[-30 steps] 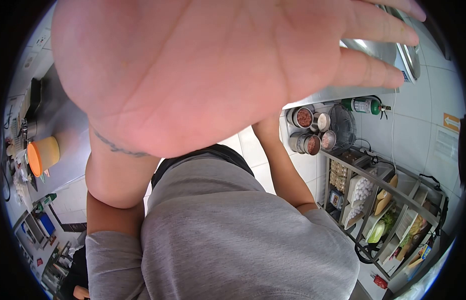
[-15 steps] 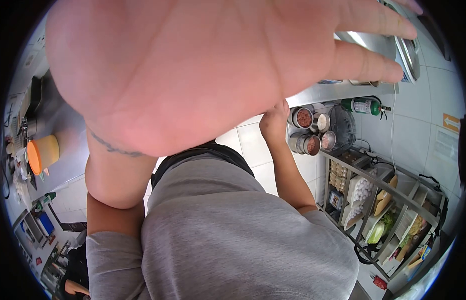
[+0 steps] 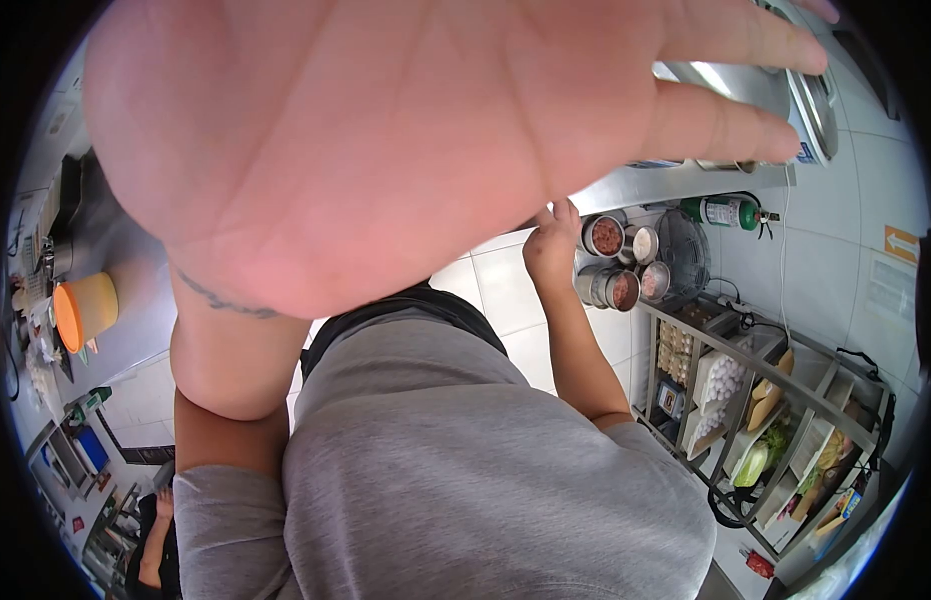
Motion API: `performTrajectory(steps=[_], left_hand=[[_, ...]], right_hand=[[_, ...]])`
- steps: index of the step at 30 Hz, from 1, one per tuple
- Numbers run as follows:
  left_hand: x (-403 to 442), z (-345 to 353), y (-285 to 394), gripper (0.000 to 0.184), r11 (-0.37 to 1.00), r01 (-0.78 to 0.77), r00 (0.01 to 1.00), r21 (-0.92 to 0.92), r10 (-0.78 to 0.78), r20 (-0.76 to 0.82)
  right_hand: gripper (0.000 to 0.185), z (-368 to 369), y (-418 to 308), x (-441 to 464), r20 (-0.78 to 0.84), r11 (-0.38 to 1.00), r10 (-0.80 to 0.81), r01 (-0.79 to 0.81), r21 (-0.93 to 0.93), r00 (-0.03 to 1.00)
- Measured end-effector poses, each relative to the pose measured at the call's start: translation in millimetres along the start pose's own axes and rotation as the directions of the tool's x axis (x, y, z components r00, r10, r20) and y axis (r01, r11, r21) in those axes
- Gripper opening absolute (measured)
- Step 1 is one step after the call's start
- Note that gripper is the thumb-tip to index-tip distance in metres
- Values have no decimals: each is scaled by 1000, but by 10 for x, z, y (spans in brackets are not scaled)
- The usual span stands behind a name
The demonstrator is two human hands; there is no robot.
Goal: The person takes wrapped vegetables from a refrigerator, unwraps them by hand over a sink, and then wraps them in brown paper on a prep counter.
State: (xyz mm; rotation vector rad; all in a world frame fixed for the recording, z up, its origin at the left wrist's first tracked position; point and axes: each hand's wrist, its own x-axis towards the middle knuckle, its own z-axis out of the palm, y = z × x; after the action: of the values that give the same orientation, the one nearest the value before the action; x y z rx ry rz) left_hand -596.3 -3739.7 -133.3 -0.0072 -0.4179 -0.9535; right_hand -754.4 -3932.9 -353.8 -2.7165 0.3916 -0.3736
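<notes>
My left hand (image 3: 376,150) is raised close to the camera with the palm facing it and fills the top of the view. Its fingers are spread toward the right, with nothing in the palm. A dark mark circles part of the wrist. Lower down, my right hand (image 3: 553,250) is beside the edge of a metal counter (image 3: 676,185). A couple of its fingers show stretched upward and slightly apart; the rest are hidden behind the left palm. I see nothing held in it. Several round metal pots (image 3: 606,236), some with reddish-brown food inside, stand just right of the right hand.
At right are a metal rack (image 3: 701,350) with eggs and vegetables, a green fire extinguisher (image 3: 726,212) and a fan (image 3: 684,250). On the left counter (image 3: 136,240) stands a tub with an orange lid (image 3: 70,316). Another person's arm (image 3: 156,540) shows at lower left.
My left hand has shifted slightly left. My right hand has turned a little, and more of its fingers show. The other person's arm at lower left has risen.
</notes>
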Motion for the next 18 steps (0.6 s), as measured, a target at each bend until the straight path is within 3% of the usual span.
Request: performTrajectory(steps=[14,18], left_hand=[[-9,-3,20,98,1000,1,1000,-6,-1,-13],[-17,-1,27,98,1000,-2,1000,-7,1,-17]], right_hand=[[42,27,8,-33,18,999,-34,35,-39,999],[44,70,59,-33,5,999,-25,25,43,1000]])
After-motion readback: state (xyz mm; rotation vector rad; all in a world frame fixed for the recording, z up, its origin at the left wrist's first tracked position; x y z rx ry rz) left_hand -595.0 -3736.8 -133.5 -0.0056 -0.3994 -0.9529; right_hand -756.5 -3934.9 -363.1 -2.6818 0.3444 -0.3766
